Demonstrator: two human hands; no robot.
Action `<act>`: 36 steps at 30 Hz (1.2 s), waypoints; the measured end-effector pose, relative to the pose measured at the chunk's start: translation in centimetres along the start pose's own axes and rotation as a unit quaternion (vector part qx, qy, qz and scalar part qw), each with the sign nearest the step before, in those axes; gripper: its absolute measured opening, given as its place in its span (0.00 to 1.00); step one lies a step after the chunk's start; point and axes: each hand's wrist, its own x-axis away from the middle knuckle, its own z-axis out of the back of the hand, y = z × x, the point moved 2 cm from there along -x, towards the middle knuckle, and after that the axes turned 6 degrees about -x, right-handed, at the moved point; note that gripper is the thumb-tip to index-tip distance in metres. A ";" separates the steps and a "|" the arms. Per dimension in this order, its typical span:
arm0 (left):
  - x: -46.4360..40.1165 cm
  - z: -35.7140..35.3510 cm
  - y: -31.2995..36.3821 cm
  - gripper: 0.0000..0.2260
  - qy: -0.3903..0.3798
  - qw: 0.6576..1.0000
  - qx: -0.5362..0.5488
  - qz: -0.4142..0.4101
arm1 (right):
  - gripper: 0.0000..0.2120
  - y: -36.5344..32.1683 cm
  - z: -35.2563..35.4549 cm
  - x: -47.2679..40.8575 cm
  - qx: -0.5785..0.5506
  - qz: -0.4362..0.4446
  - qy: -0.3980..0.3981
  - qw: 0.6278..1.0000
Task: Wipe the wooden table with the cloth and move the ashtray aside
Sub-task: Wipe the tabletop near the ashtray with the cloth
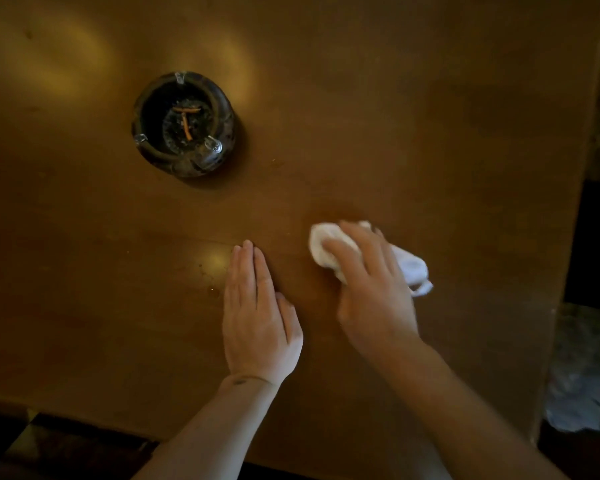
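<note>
A brown wooden table [395, 116] fills the view. A round dark glass ashtray [184, 124] with a few orange butts inside stands at its upper left. My right hand [371, 289] presses a crumpled white cloth [326, 247] onto the table near the middle right; part of the cloth sticks out behind the hand. My left hand [257, 313] lies flat on the wood, palm down with fingers together, just left of the cloth. It holds nothing. The ashtray is well apart from both hands.
The table's right edge [568, 254] runs down the right side, its near edge [84, 414] along the bottom left. Beyond them lies dark tiled floor, with something pale and crumpled [575, 393] at the lower right. Small specks dot the wood left of my left hand.
</note>
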 end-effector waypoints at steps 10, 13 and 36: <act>-0.2 -0.2 0.1 0.29 0.002 1.000 -0.008 -0.007 | 0.28 -0.6 1.7 -14.4 -0.020 -0.045 0.054 0.997; 0.0 0.0 0.0 0.29 0.009 1.000 0.018 -0.007 | 0.29 -4.9 -2.3 -14.4 -0.029 0.049 -0.016 0.998; -0.2 -0.2 -0.3 0.30 -0.005 1.000 0.027 -0.008 | 0.29 -0.4 1.0 -13.8 -0.011 -0.022 0.087 0.996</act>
